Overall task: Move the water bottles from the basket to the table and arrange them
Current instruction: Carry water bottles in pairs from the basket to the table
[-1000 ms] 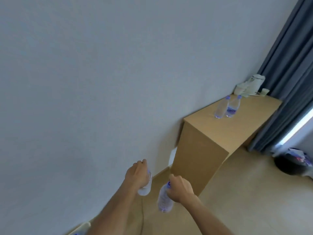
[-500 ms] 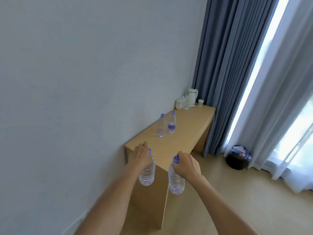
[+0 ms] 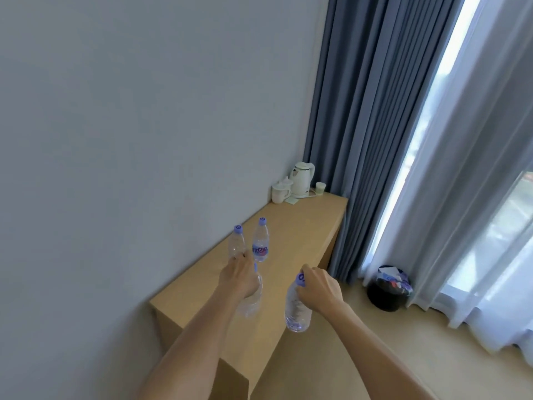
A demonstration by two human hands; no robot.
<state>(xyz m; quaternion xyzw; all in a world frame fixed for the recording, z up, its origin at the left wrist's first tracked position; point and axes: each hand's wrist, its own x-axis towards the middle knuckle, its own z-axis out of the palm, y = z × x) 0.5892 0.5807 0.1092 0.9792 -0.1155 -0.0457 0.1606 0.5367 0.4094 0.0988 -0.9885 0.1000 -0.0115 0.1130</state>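
Water bottles: two more have come in over the tabletop, one hanging from each hand. Left hand and right hand have fingers clamped on the necks. Two bottles already stand mid-frame, so setting down looks next.

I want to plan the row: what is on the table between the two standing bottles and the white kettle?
In the head view, only bare table top lies between the two standing bottles and the kettle.
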